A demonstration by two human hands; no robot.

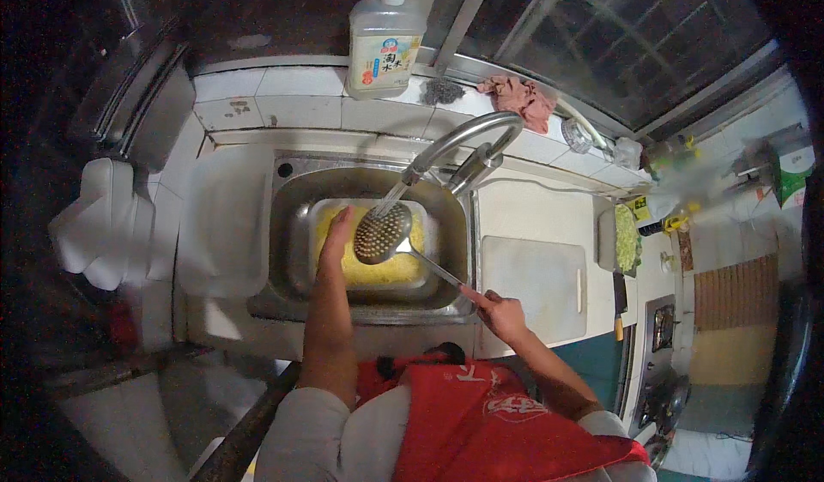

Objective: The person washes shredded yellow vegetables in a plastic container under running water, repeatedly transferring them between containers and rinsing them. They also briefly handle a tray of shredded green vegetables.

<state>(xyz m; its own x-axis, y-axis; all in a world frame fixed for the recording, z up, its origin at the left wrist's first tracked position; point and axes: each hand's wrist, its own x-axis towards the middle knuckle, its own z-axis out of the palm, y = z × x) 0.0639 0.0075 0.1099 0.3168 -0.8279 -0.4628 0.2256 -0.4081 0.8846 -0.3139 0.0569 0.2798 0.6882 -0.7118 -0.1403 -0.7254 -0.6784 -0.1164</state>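
Note:
My right hand [503, 314] grips the handle of a perforated metal skimmer [382, 232]. Its round head is over a rectangular metal tray [421, 285] in the stainless-steel sink [293, 276]. A stream of water runs from the curved faucet [473, 125] onto the skimmer's holes. Yellow food [380, 273], perhaps shredded, fills much of the tray; blur hides its exact kind. My left hand [336, 231] is seen nearly edge-on at the tray's left side, fingers extended and nothing held. Whether it touches the food cannot be made out.
A pump bottle [386, 63], a dark scouring pad [442, 91] and a pink cloth [521, 99] line the tiled ledge. Right of the sink lie a cutting board [534, 289], a container of chopped greens [624, 237] and a knife [619, 295]. A translucent bin [225, 224] stands left.

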